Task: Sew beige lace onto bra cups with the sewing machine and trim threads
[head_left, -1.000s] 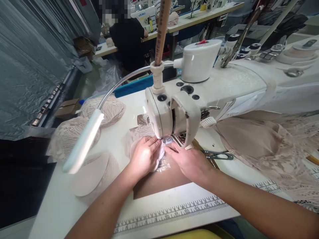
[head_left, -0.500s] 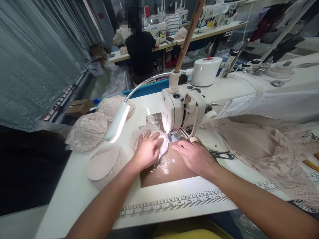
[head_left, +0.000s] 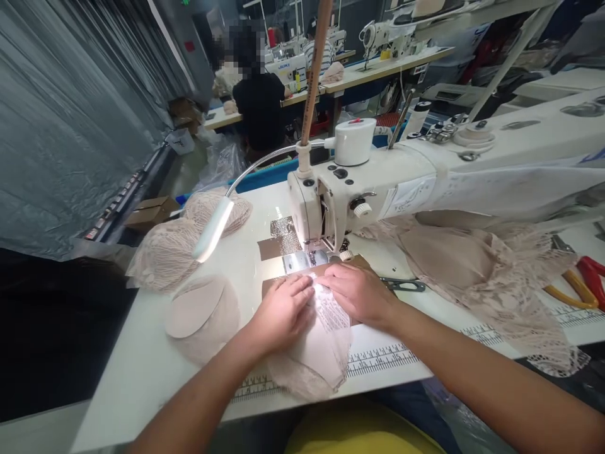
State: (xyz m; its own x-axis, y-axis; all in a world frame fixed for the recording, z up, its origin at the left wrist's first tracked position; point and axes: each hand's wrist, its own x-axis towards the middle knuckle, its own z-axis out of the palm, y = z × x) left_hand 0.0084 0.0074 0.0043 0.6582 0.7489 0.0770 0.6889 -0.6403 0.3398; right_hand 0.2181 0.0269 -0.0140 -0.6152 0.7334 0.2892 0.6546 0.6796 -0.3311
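In the head view, the fabric piece (head_left: 308, 360), pale beige with a lace strip along its right side, lies in front of the needle end of the white sewing machine (head_left: 305, 211). It runs from the brown sheet (head_left: 268, 287) down across the ruler markings (head_left: 385, 358) to near the front edge of the counter (head_left: 123, 378). The left hand (head_left: 286, 309) lies over its upper left part, fingers close together; the thumb is hidden, so I cannot tell whether it pinches. The right hand (head_left: 362, 290) has its fingers bent and bunched, pinching the upper edge beside the left fingertips.

Dark snips (head_left: 404, 285) lie just beyond the right hand. Farther right are a heap of beige lace fabric (head_left: 449, 252) and tools with orange handles (head_left: 573, 293) and red ones. Left of the left hand lie smooth beige cup pieces (head_left: 196, 312), with two lace-covered stacks (head_left: 163, 257) behind them. A lit lamp (head_left: 212, 232) hangs above on a bendable metal neck. Beyond, a person in black (head_left: 259, 116) sits at another machine.
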